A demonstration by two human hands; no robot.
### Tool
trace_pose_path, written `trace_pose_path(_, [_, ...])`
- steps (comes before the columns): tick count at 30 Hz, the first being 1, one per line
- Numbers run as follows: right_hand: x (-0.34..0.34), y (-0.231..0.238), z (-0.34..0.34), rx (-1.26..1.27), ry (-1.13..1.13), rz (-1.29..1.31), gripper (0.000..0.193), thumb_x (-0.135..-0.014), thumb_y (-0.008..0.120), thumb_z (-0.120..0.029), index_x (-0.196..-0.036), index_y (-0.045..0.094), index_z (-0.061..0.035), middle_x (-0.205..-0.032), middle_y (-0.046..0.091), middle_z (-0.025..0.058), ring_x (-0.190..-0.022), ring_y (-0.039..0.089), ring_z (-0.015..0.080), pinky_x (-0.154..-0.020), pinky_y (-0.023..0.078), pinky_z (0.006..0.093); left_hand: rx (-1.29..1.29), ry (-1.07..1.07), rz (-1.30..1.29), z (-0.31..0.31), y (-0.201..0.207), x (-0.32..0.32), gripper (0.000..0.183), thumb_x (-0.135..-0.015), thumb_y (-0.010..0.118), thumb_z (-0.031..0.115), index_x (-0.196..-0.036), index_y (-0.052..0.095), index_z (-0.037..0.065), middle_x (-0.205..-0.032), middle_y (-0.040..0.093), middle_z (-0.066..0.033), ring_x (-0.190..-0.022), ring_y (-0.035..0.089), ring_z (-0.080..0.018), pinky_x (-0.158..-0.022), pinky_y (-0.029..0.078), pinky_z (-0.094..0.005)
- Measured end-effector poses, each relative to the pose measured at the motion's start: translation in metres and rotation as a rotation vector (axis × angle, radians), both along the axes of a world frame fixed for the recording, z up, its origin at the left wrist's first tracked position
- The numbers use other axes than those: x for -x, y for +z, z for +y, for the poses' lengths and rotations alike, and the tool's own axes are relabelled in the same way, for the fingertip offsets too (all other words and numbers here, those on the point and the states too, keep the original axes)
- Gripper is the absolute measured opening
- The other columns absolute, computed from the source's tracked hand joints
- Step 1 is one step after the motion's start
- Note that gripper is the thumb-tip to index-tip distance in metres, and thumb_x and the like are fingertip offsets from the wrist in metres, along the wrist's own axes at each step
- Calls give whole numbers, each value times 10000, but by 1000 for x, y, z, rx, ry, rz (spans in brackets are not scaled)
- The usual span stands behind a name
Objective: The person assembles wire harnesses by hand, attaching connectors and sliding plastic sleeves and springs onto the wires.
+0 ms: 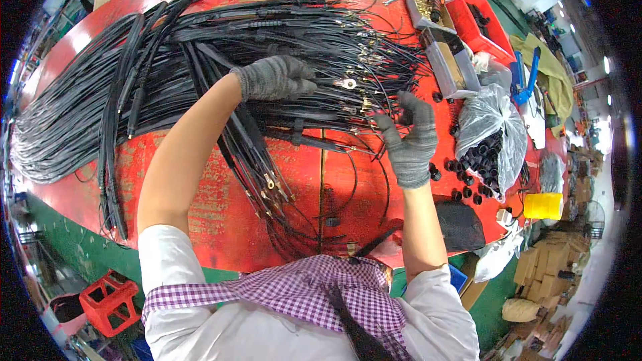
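Note:
A thick bundle of black cables (80, 93) stretches across the red table, with metal ring terminals and thin wires at its right end. My left hand (277, 79), in a grey knit glove, is curled over the bundle and closed on a black cable, whose ring terminal (348, 83) points right. Beside the terminal ends, my right hand (411, 144), gloved alike, has its thumb and fingers apart with nothing visible between them. A smaller bunch of cables (251, 150) slants toward me below my left forearm, its terminals near the table's front edge.
On the right stand a red bin (476, 23), a clear box of brass-coloured parts (428, 10) and another clear box (449, 67). A plastic bag (491, 134) spills black caps (478, 167). Farther right are a blue-handled tool (526, 77) and a yellow roll (543, 206). A red stool (109, 302) stands on the floor.

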State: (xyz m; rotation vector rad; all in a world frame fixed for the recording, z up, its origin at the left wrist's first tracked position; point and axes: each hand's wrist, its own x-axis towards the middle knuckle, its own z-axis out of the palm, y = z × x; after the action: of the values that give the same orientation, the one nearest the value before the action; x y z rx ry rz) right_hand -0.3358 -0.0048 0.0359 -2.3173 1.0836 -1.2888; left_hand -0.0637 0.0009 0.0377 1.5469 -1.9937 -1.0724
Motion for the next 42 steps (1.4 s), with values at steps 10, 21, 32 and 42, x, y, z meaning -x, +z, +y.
trace_pose_path(10, [-4,-16,-16,-681,337,-29,422,-613,758,-271,-942,594,-63,-949,552,108,-944,496,252,-782,424,341,-66,-16,48,2,4,1,254,-819,571,234,-966,587,27,-674,538,0,-625,482,-102,-592,421,-261])
trace_pose_path(21, [8,-67,-42,-800,116,-171,725,-867,212,-597,-1149,467,21,-960,598,111,-928,555,196,-867,404,331,-143,13,74,2,1,1,227,-827,552,217,-947,592,28,-690,536,-4,-647,485,-101,-609,419,-256])
trace_pose_path(32, [-15,-25,-20,-747,376,-331,889,-771,221,-729,-1113,498,44,-946,600,95,-938,542,192,-897,370,314,-72,-32,68,7,1,-3,241,-830,563,229,-921,580,7,-678,535,-22,-641,488,-111,-612,423,-265])
trace_pose_path(42, [-19,-18,-14,-792,381,-285,849,-776,224,-723,-1063,538,12,-970,604,97,-957,536,190,-900,363,322,307,-18,41,11,-7,0,190,-823,567,169,-959,556,35,-786,586,-46,-761,533,-135,-714,443,-291])
